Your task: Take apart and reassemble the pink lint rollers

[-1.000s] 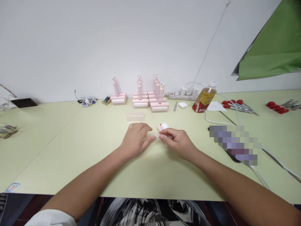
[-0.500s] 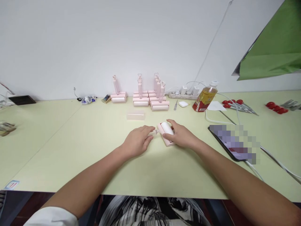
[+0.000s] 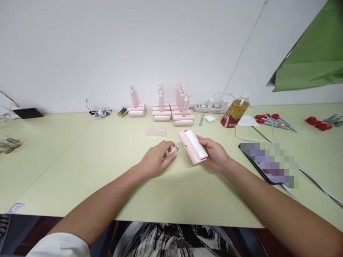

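Note:
My right hand [image 3: 217,156] is closed on a pink lint roller head [image 3: 192,147] with a white roll in it, tilted and raised off the table. In my closed left hand [image 3: 153,160] is a small clear handle [image 3: 172,151], its end pointing at the roller head. A narrow gap separates the two parts. Just beyond them lies a translucent pink cover [image 3: 155,131]. Further back, several lint rollers [image 3: 162,116] stand with their handles upright, and one more lint roller [image 3: 136,111] is apart on the left.
A power strip [image 3: 210,108] and a drink bottle [image 3: 235,110] stand along the back. On the right are a phone [image 3: 265,166], white cables and red-handled tools [image 3: 276,122]. A bundled cable [image 3: 99,114] lies at the back left; green cloth [image 3: 311,50] hangs at upper right.
My right hand has lifted and turned the roller head, its fingers now behind it. The handle in my left hand has drawn slightly away from the head.

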{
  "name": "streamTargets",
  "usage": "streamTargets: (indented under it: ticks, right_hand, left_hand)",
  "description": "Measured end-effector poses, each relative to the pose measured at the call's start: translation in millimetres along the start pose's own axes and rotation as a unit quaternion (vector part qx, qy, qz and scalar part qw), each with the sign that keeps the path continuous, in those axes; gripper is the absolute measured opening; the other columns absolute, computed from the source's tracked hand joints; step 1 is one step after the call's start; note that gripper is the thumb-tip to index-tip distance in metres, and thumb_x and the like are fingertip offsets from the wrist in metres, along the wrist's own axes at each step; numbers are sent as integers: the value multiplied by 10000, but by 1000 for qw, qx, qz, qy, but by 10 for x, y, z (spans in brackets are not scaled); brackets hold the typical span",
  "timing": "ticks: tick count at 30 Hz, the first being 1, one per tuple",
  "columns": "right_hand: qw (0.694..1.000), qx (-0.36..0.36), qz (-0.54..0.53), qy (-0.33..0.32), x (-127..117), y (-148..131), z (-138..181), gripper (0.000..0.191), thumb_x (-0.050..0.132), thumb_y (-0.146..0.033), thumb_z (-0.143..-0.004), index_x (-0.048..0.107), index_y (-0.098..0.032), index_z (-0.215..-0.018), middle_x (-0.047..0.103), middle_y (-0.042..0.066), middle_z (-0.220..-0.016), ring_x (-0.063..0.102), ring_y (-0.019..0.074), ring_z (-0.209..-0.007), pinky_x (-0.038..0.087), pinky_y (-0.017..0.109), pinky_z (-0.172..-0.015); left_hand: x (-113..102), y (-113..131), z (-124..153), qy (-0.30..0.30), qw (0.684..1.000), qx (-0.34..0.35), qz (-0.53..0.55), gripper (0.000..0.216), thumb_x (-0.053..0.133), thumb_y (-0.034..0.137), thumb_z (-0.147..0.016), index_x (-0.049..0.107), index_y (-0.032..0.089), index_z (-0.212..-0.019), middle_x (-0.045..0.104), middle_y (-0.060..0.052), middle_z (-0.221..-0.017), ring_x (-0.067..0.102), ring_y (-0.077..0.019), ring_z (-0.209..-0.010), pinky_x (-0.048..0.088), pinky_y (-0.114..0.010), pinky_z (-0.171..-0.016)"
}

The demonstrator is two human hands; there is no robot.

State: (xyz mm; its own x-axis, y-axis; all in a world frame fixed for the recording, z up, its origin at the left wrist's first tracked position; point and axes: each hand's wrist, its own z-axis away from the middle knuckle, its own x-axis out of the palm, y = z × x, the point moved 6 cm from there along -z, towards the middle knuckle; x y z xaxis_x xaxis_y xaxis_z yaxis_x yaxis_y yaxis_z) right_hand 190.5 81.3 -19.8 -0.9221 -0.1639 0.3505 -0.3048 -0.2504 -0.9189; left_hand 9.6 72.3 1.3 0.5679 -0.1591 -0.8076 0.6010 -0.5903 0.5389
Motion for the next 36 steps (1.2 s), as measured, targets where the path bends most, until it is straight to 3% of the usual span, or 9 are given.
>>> streamTargets:
  ticks: [5, 12, 21, 36]
  right_hand:
    - [997, 32, -61, -23, 109, 78, 45, 452, 448, -277, -813, 593, -198, -1234, 722, 46, -965, 624, 195, -715, 467, 298, -685]
    - [998, 3, -66, -16, 79, 129, 20, 442, 462, -248, -794, 605, -203, -1210, 702, 31, -963, 608, 202, -803, 449, 287, -694]
    - [996, -22, 81, 3, 73, 166, 72, 588, 706, -287, -694, 511, -246, -1247, 611, 3, -939, 537, 170, -757, 412, 262, -635]
    - [986, -53, 157, 14, 129, 149, 160, 553, 661, -325, -749, 488, -249, -1268, 585, 16, -990, 524, 171, -777, 427, 264, -640]
  left_hand:
    - [8, 74, 9, -11, 1000, 23, 13, 403, 443, 462, -935, 480, 237, -1267, 651, -26, -986, 585, -125, -651, 447, -275, -648]
    - [16, 93, 6, -13, 999, 34, 3, 423, 402, 453, -956, 513, 215, -1288, 676, -54, -994, 625, -162, -766, 468, -292, -727]
    - [93, 103, -3, -59, 996, 41, -44, 404, 379, 456, -962, 600, 197, -1178, 682, -64, -943, 615, -180, -771, 455, -297, -699]
    - [68, 142, 45, -75, 989, 73, -101, 376, 350, 435, -980, 559, 208, -1196, 658, -55, -941, 624, -189, -807, 458, -296, -699]
